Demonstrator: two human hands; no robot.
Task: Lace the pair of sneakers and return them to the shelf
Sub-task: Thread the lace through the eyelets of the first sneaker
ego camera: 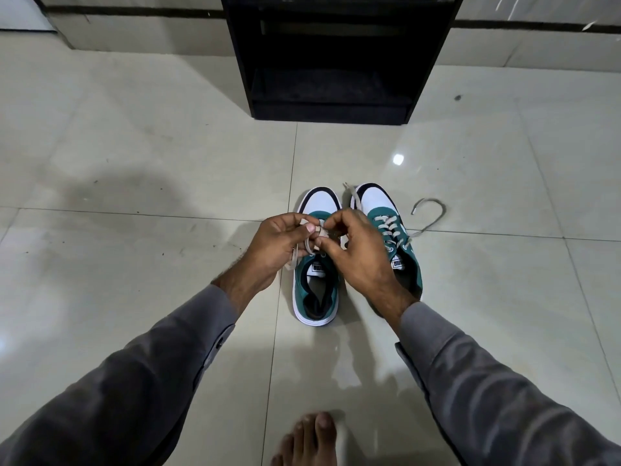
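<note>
Two green-and-white sneakers stand side by side on the tiled floor, toes pointing away from me. Over the left sneaker (316,290) my left hand (275,243) and my right hand (356,250) meet, each pinching a piece of its grey lace (324,232). One lace end hangs below my left hand. My hands hide the eyelets of this shoe. The right sneaker (389,230) has its grey lace crossed through the eyelets, with loose ends trailing onto the floor at the right (433,213) and past its toe.
A black open shelf unit (336,62) stands on the floor straight ahead beyond the shoes. My bare foot (309,442) rests at the bottom edge. Pale glossy floor tiles (134,163) spread to both sides.
</note>
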